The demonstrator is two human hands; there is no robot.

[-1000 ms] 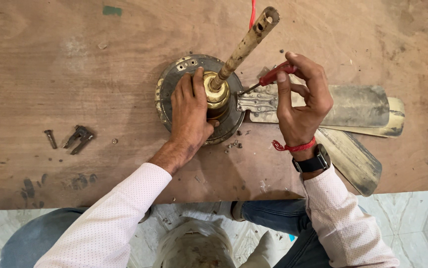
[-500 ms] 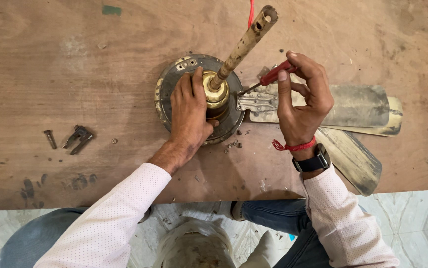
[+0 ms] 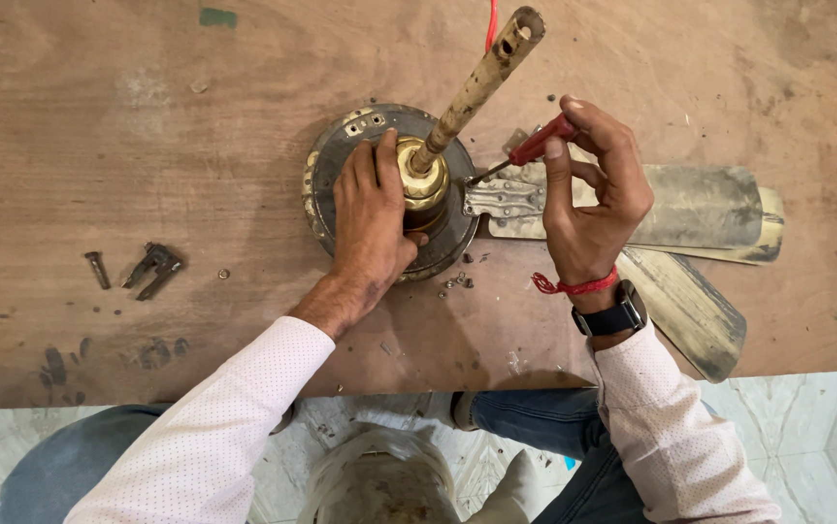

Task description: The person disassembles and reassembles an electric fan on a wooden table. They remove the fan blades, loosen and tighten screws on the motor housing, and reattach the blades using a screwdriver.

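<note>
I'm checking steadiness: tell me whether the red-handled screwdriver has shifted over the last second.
No. The red-handled screwdriver keeps its place beside the fan motor.

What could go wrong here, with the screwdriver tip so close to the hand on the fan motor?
The screwdriver in the right hand points toward the left hand resting on the fan motor; a slip could jab its fingers. Small loose screws lie by the motor near the table edge and might roll off. The tilted rod could lever the motor sideways if bumped.
</note>
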